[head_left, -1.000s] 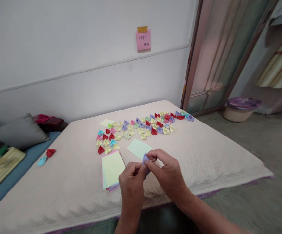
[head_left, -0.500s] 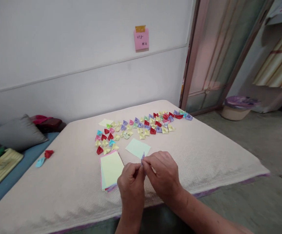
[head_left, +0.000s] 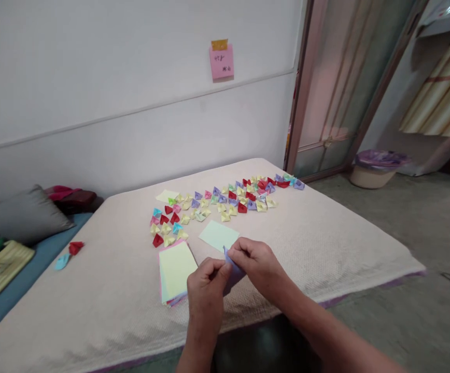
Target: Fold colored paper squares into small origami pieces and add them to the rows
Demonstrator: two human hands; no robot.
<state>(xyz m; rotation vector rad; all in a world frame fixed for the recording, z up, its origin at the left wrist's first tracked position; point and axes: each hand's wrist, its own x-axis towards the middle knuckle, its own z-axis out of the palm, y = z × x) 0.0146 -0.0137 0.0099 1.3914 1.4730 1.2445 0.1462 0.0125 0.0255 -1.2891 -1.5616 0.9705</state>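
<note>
Both my hands meet over the near edge of a cream mattress (head_left: 326, 243). My left hand (head_left: 206, 291) and my right hand (head_left: 256, 265) pinch a small folded purple paper (head_left: 230, 264) between their fingertips. Just left of my hands lies a stack of coloured paper sheets (head_left: 175, 270) with a yellow sheet on top. A single pale green sheet (head_left: 218, 235) lies right behind my right hand. Further back, several small folded paper pieces (head_left: 225, 203) in red, yellow, purple, blue and pink are spread in a band.
A red folded piece (head_left: 74, 247) and a blue one (head_left: 61, 261) lie on the blue sheet at the left. A grey pillow (head_left: 20, 216) is further left. A pink note (head_left: 221, 61) hangs on the wall. A basin (head_left: 376, 170) stands on the floor by the door.
My hands have kept working the purple paper, which now shows more between the fingers. The view has drifted slightly right and down.
</note>
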